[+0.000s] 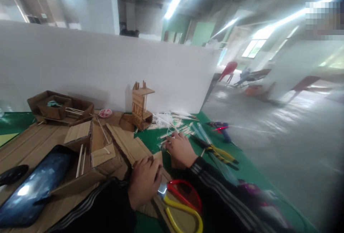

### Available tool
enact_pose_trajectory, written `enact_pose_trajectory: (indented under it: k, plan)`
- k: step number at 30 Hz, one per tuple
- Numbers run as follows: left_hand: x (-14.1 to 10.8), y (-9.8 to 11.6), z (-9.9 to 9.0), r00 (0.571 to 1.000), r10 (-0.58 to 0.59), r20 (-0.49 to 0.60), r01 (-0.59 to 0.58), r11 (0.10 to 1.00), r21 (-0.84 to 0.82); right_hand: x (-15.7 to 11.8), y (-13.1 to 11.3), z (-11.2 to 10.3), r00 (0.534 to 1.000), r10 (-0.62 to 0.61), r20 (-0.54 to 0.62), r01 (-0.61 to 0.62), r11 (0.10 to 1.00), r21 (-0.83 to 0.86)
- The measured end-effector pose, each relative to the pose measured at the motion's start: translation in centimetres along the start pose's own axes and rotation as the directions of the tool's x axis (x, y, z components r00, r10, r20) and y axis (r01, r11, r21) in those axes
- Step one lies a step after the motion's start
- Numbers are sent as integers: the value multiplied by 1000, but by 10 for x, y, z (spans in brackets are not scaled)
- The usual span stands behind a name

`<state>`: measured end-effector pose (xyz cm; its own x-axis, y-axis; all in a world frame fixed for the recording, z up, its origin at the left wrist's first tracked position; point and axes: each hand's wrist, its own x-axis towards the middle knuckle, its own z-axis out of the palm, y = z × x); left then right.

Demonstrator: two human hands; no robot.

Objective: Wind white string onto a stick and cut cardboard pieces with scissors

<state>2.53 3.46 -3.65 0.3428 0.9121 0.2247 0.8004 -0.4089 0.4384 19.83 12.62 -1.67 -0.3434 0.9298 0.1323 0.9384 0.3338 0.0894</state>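
I see my left hand (145,183) lying palm-down on a strip of corrugated cardboard (126,143) near the front edge of the worktop (242,172), fingers curled over the strip and pressing it flat rather than lifting it. Just beside that hand, toward the front edge, lie the scissors (182,204), with one red loop and one yellow loop, their blades pointing at my knuckles; I cannot tell whether the hand touches them. My right hand (180,149) rests farther in, fingers spread and loose on a scatter of thin wooden sticks (172,125) on the green surface, gripping nothing that I can make out. A small upright cardboard model (141,106) stands behind the sticks, close to the white partition (94,64) along the far edge. To the right of my right hand lie yellow-handled pliers (217,152), and beyond them a glue gun (219,127) near the right edge. On the left side sit open cardboard boxes (60,106), a folded box piece (91,154) holding two sticks, and a dark tablet (34,186) at the near left corner.
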Motion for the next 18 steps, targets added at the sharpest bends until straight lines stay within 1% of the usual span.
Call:
enact_pose_trajectory:
  k: [6,11,18]
  plan:
    - [0,0,0,1000,-3,4,3,1000,-12,3,-5,-1,998,-61,-25,60,998,-30]
    - [0,1,0,1000,2,7,-2,1000,-15,7,-4,-2,993,-112,-32,111,993,-28]
    - [0,0,1,1000,9,17,-9,1000,-4,14,-1,5,991,-121,-54,122,992,25]
